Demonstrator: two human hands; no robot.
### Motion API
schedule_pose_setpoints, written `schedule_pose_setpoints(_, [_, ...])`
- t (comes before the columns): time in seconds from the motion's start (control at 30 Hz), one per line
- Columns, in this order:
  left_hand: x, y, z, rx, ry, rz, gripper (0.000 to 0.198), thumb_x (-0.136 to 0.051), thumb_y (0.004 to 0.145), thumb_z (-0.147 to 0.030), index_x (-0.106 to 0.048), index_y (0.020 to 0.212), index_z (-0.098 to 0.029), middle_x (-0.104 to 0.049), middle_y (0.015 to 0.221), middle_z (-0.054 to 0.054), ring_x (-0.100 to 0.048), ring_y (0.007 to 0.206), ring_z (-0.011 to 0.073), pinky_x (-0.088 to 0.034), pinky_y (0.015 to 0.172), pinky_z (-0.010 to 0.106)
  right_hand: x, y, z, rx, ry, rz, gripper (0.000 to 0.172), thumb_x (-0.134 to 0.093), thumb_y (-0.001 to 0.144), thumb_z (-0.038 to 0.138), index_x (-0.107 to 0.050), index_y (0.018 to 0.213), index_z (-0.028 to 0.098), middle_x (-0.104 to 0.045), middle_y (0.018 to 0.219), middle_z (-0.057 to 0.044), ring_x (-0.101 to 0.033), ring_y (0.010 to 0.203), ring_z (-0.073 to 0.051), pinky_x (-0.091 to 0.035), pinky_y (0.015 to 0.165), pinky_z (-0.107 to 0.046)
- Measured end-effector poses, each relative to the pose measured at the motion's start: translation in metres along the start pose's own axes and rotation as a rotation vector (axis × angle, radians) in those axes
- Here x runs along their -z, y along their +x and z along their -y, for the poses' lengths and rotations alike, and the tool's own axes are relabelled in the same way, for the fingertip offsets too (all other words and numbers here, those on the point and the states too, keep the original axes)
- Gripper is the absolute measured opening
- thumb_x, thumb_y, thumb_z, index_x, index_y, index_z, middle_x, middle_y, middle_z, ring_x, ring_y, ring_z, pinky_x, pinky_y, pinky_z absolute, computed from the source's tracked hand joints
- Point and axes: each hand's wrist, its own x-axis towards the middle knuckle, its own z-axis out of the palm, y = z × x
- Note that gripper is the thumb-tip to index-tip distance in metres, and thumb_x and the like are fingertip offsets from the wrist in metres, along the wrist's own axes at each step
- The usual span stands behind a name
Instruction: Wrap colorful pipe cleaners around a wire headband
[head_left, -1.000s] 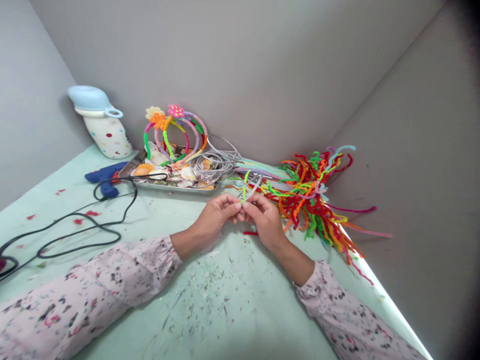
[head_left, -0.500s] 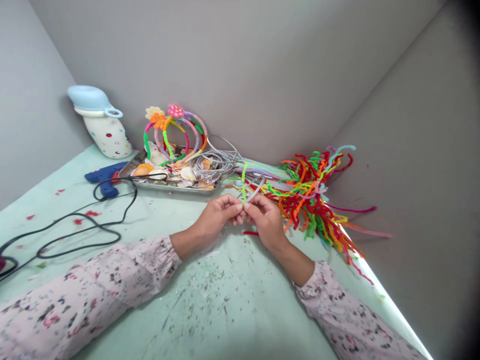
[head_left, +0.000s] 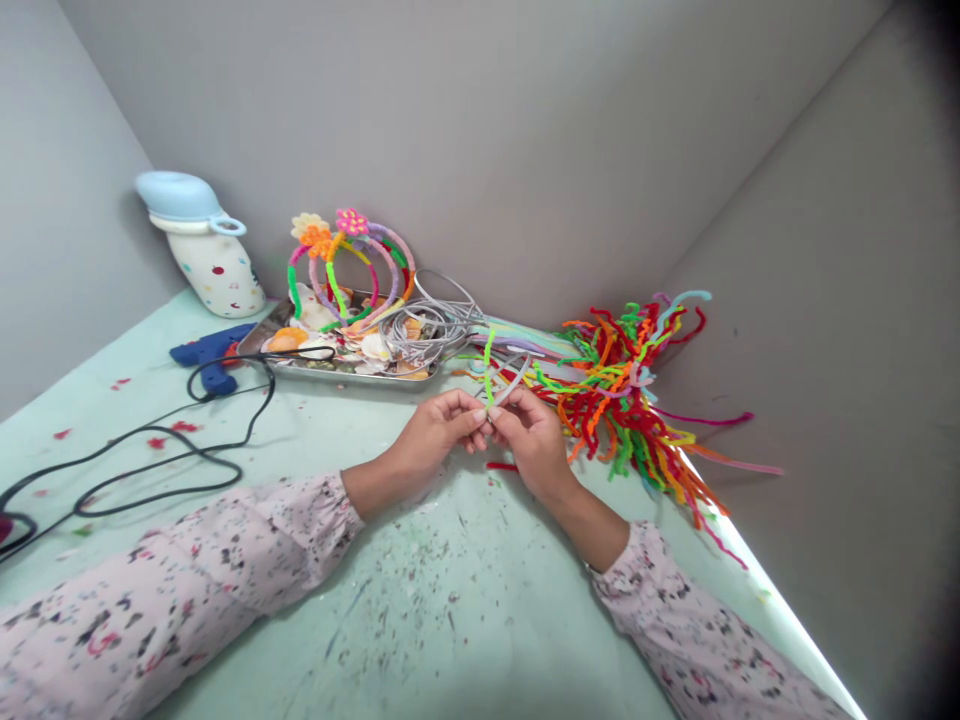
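Observation:
My left hand (head_left: 448, 428) and my right hand (head_left: 531, 436) meet over the table, thumbs and fingertips pinched close together. A bright green pipe cleaner (head_left: 488, 368) rises upright from between the fingertips. Beside it a thin grey strip (head_left: 514, 380) slants up to the right from the same pinch. Both hands are closed around the spot where the two cross; my fingers hide the lower ends. Just behind lies a big bundle of coloured pipe cleaners (head_left: 600, 395), and a short red piece (head_left: 501, 466) lies under my right hand.
A metal tray (head_left: 352, 376) holds shells, coiled grey wire (head_left: 439, 325) and flower-topped hoops (head_left: 367, 270). Left of it lie a blue glue gun (head_left: 214, 355) and its looping black cable (head_left: 161, 450). A white bottle (head_left: 214, 265) stands at the back left, near the grey wall (head_left: 450, 130).
Hardly anything differs. The fingertips have shifted very slightly at the pinch; the green pipe cleaner and grey strip stay in nearly the same place.

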Motion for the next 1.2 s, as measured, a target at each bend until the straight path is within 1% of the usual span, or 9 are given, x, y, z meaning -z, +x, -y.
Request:
schedule_pose_setpoints(0.13, [-0.0007, -0.0005, -0.0002, -0.001, -0.003, -0.005, 0.015, -0.065, 0.079, -0.027, -0.060, 0.080, -0.014, -0.062, 0.067, 0.001, -0.055, 0.058, 0.0090, -0.040, 0.057, 0.022, -0.0003, -0.0004, -0.0019, 0.018, 0.003, 0.015, 0.010, -0.062, 0.080, 0.029, -0.055, 0.078, 0.022, -0.059, 0.062, 0.003, -0.052, 0.055, -0.012, -0.041, 0.053, -0.026])
schedule_pose_setpoints(0.33, [-0.0011, -0.0009, -0.0011, 0.013, 0.003, 0.001, 0.015, -0.066, 0.079, -0.027, -0.060, 0.078, -0.013, -0.062, 0.069, 0.001, -0.054, 0.058, 0.0083, -0.040, 0.057, 0.022, 0.0000, -0.0004, -0.0019, 0.041, -0.026, -0.009, 0.010, -0.062, 0.080, 0.029, -0.055, 0.077, 0.022, -0.057, 0.061, 0.004, -0.051, 0.054, -0.012, -0.041, 0.053, -0.026])
schedule_pose_setpoints(0.47, [-0.0008, -0.0010, -0.0002, 0.027, 0.007, 0.005, 0.014, -0.064, 0.080, -0.026, -0.059, 0.079, -0.013, -0.063, 0.072, 0.002, -0.054, 0.058, 0.0082, -0.040, 0.058, 0.022, 0.0010, -0.0001, -0.0019, 0.037, -0.041, 0.004, 0.011, -0.061, 0.081, 0.028, -0.055, 0.075, 0.021, -0.057, 0.060, 0.004, -0.051, 0.053, -0.011, -0.041, 0.052, -0.025])
schedule_pose_setpoints(0.6, [-0.0004, -0.0010, 0.0012, 0.044, 0.004, 0.007, 0.014, -0.064, 0.080, -0.026, -0.059, 0.079, -0.013, -0.063, 0.073, 0.002, -0.054, 0.058, 0.0080, -0.040, 0.058, 0.022, 0.0028, 0.0007, -0.0048, 0.018, -0.024, 0.024, 0.010, -0.061, 0.081, 0.030, -0.056, 0.079, 0.021, -0.058, 0.060, 0.004, -0.052, 0.053, -0.011, -0.041, 0.051, -0.024])
schedule_pose_setpoints(0.73, [-0.0014, -0.0008, 0.0001, 0.061, -0.019, 0.010, 0.016, -0.066, 0.078, -0.027, -0.059, 0.078, -0.013, -0.064, 0.072, 0.002, -0.055, 0.057, 0.0077, -0.040, 0.057, 0.021, 0.0034, 0.0012, -0.0056, 0.032, -0.017, 0.037, 0.009, -0.061, 0.081, 0.029, -0.057, 0.079, 0.021, -0.057, 0.061, 0.005, -0.052, 0.054, -0.010, -0.040, 0.052, -0.023])
schedule_pose_setpoints(0.87, [-0.0013, -0.0004, -0.0003, 0.037, 0.000, 0.007, 0.016, -0.065, 0.079, -0.028, -0.059, 0.079, -0.013, -0.063, 0.072, 0.002, -0.055, 0.057, 0.0082, -0.040, 0.056, 0.022, 0.0023, 0.0004, -0.0017, 0.033, 0.007, 0.027, 0.012, -0.061, 0.081, 0.030, -0.056, 0.078, 0.020, -0.056, 0.060, 0.005, -0.049, 0.052, -0.009, -0.039, 0.051, -0.023])
schedule_pose_setpoints(1.03, [0.0007, -0.0003, 0.0030, 0.029, 0.013, 0.004, 0.014, -0.063, 0.080, -0.026, -0.058, 0.080, -0.014, -0.063, 0.073, 0.002, -0.055, 0.058, 0.0081, -0.040, 0.057, 0.021, 0.0028, -0.0001, -0.0003, 0.029, 0.006, 0.007, 0.016, -0.058, 0.085, 0.034, -0.055, 0.078, 0.020, -0.051, 0.055, 0.006, -0.047, 0.051, -0.010, -0.038, 0.052, -0.023])
schedule_pose_setpoints(1.2, [-0.0004, -0.0004, 0.0022, 0.040, 0.014, 0.017, 0.014, -0.063, 0.081, -0.026, -0.058, 0.080, -0.014, -0.063, 0.073, 0.002, -0.054, 0.058, 0.0080, -0.040, 0.056, 0.021, 0.0039, 0.0002, -0.0028, 0.019, 0.021, 0.026, 0.018, -0.057, 0.087, 0.036, -0.055, 0.077, 0.020, -0.051, 0.055, 0.006, -0.047, 0.050, -0.010, -0.037, 0.052, -0.024])
